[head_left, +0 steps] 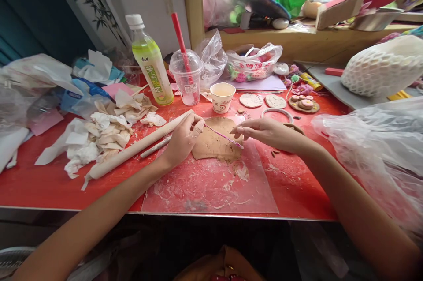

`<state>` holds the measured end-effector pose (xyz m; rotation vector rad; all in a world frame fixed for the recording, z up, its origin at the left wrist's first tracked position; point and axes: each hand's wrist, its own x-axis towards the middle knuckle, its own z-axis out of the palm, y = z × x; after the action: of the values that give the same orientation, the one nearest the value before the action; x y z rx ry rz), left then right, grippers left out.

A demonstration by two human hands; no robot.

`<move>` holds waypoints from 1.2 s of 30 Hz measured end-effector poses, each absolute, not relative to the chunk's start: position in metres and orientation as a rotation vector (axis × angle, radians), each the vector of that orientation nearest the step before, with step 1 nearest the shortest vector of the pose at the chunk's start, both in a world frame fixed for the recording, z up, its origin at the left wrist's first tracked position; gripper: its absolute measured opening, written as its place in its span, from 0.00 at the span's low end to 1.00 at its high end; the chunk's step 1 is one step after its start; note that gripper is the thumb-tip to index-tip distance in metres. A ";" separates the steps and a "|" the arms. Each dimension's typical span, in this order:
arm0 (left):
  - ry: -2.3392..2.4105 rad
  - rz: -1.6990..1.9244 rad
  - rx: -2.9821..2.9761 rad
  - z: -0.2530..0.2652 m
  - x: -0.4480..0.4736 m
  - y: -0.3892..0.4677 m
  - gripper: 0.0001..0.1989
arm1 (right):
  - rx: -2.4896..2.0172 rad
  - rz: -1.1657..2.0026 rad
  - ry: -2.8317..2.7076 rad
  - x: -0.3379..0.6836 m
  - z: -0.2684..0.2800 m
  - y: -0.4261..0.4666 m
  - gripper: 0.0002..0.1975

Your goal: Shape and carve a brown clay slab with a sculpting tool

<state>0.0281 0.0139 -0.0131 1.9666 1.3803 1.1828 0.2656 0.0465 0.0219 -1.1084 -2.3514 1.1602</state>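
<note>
Flat tan clay slab (214, 145): irregular outline, small pits and marks, ragged lower edge; lying on a clear plastic sheet (211, 190) upon my red desk (297, 204).
Thin pink-and-purple stick (221, 135): slanting across the slab, far tip near its right edge.
My left hand (181, 140): fingers pinching the stick's upper end.
My right hand (268, 133): fingers released, loosely extended over the slab's right side.

two hands (183, 137) (272, 133), one bottle (150, 67); two cups (186, 83) (222, 97)
</note>
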 end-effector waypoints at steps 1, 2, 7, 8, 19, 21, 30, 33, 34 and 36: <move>1.380 1.198 1.957 -0.014 0.028 0.014 0.08 | -1.089 1.261 -2.316 0.264 0.022 0.045 0.19; 1.381 1.211 1.949 -0.014 0.027 0.014 0.08 | -1.072 1.358 -2.270 0.262 0.022 0.042 0.20; 1.361 1.276 1.878 -0.013 0.026 0.014 0.08 | -0.996 1.659 -2.025 0.252 0.023 0.033 0.19; 1.359 1.293 1.865 -0.012 0.025 0.014 0.08 | -0.981 1.693 -1.984 0.251 0.023 0.033 0.18; 1.399 1.346 2.317 -0.005 0.025 0.006 0.05 | -1.012 1.640 -1.247 0.251 0.016 0.042 0.07; 1.313 1.258 2.479 -0.007 0.025 0.004 0.04 | -1.025 1.600 -1.197 0.251 0.013 0.045 0.05; 1.122 0.935 2.841 -0.014 0.025 0.002 0.06 | -0.987 1.552 -1.156 0.244 0.003 0.041 0.08; 1.218 0.983 2.785 -0.008 0.019 0.007 0.09 | -0.950 1.420 -1.139 0.245 0.009 0.045 0.06; 1.285 1.010 2.750 -0.004 0.016 0.009 0.10 | -0.948 1.367 -1.175 0.245 0.013 0.047 0.07; 1.463 1.091 2.617 0.004 0.006 0.014 0.11 | -0.967 1.291 -1.306 0.240 0.021 0.050 0.09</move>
<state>0.0064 0.0145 0.0039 2.6173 1.4626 1.0910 0.2397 0.0500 0.0209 -0.9673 -1.3057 1.2912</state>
